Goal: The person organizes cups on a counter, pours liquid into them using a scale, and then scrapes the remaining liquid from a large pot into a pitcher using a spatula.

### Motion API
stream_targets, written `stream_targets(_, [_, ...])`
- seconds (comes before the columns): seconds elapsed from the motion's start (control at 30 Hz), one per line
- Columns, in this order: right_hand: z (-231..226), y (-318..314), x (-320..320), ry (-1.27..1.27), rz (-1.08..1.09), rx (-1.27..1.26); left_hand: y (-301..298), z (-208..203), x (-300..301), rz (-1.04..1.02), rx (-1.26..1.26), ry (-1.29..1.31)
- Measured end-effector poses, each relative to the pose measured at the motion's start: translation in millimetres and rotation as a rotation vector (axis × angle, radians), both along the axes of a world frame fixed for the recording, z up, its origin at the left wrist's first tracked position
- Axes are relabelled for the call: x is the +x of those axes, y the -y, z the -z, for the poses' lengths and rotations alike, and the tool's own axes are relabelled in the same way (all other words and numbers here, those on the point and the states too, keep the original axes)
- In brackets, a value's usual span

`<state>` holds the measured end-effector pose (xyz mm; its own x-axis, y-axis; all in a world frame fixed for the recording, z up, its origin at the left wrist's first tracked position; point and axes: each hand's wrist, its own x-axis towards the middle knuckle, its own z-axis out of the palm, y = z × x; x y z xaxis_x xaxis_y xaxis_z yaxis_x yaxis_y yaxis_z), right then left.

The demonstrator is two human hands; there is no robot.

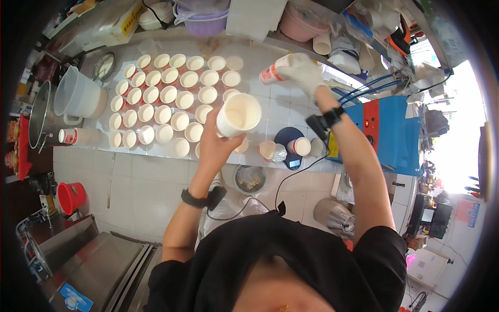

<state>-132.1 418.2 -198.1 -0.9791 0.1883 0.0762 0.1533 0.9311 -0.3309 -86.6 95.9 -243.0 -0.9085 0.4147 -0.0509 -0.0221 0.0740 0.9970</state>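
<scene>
My left hand (217, 143) is closed round a white paper cup (239, 115), its mouth tilted up; its inside looks pale. In a white glove, my right hand (304, 74) grips a tipped white-and-red paper cup (271, 73) above the table's far right part. Rows of upright paper cups (163, 114) cover the left and middle of the table (249, 54). A paper cup (300, 146) stands on a dark scale (293, 160) near the front edge, right of my left hand. Beside it lies a crumpled clear plastic piece (279, 153).
A blue-and-red machine (390, 136) with blue hoses stands at the right end. Left are a large clear jug (78, 93) and a metal pot (44, 117). Tubs and boxes line the back shelf. Below the front edge sits a round bucket (250, 179); a red bucket (71, 197) is left.
</scene>
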Motion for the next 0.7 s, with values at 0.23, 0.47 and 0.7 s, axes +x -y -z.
stream_targets(0.23, [88.1, 19.2, -62.2, 0.226, 0.364, -0.151, 43.2, 1.2, 5.1, -0.065, -0.049, 0.122])
stream_targets(0.47, [116.2, 18.4, -93.8, 0.331, 0.238, -0.147, 53.2, 10.2, 4.4, -0.065, -0.060, 0.141])
stream_targets(0.7, [129.9, -0.9, -104.6, 0.334, 0.155, -0.200, 47.4, 8.4, -3.8, -0.059, -0.025, 0.113])
